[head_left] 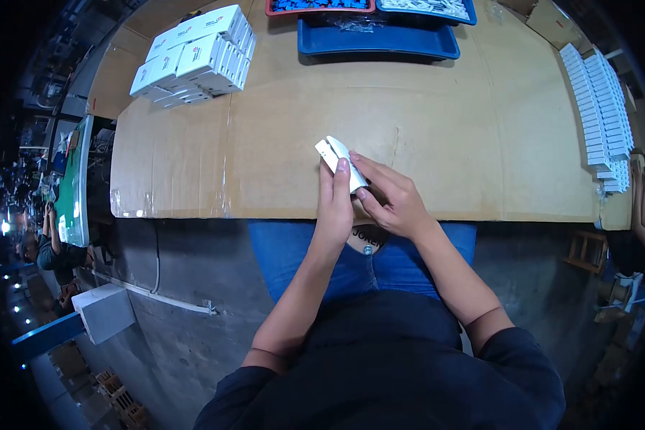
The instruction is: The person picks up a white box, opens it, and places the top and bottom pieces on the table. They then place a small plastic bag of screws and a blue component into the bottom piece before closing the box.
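A small white carton (342, 153) is held between both hands, just above the front part of the cardboard-covered table (279, 158). Its far end shows a gap, like a flap standing apart. My left hand (335, 208) wraps its left side, thumb lying along the top face. On the right side and near end, the fingers of my right hand (392, 197) are closed against the carton. Anything inside the carton is hidden.
White cartons (193, 57) are stacked at the back left. Long rows of white boxes (595, 115) stand along the right edge. At the back lie a red tray (321, 12) of blue parts and a blue tray (380, 53). Other people sit at far left and right.
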Demonstrator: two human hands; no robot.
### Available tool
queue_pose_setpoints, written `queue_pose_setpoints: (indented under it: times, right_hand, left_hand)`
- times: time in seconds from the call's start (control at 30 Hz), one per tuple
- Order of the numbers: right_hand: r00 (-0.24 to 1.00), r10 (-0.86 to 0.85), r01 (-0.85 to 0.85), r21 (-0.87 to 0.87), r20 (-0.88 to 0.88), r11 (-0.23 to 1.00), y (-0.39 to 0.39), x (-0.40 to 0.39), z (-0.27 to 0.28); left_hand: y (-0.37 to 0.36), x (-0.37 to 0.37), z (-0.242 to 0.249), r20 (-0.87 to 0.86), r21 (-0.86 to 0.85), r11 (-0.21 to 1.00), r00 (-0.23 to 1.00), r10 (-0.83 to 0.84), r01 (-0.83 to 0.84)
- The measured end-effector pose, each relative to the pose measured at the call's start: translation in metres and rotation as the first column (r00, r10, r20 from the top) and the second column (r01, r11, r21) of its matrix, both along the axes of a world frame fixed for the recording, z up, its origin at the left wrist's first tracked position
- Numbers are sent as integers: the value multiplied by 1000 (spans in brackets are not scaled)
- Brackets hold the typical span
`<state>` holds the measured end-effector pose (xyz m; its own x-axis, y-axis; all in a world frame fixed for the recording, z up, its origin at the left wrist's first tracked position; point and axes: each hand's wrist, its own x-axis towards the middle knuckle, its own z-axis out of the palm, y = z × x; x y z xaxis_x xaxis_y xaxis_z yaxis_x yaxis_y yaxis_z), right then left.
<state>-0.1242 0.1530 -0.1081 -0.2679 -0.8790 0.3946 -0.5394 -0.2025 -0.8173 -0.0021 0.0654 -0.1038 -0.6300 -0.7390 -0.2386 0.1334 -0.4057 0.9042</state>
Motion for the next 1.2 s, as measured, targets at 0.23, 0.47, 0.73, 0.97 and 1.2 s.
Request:
queue_pose_setpoints:
  times: [0.23, 0.47, 0.73, 0.97, 1.2]
  right_hand:
    - [994, -63, 61, -22, -92, 998, 2, 5, -10]
    - [981, -74, 66, -53, -181, 996, 0, 5, -17]
    - [964, -107, 86, -93, -245, 992, 0, 8, -19]
    - [972, -90, 80, -56, -216, 995, 2, 8, -18]
    - [956, -162, 158, 38, 246, 987, -2, -1, 2]
  left_hand:
    - [5, -5, 3, 92, -83, 997, 996, -3, 11]
    - [5, -5, 5, 135, -147, 989, 991, 11, 9]
    - [2, -6, 4, 142, -136, 990, 990, -5, 24]
    - [0, -1, -5, 122, -66, 998, 992, -11, 19]
    - [-17, 2, 3, -80, -86, 995, 996, -49, 43]
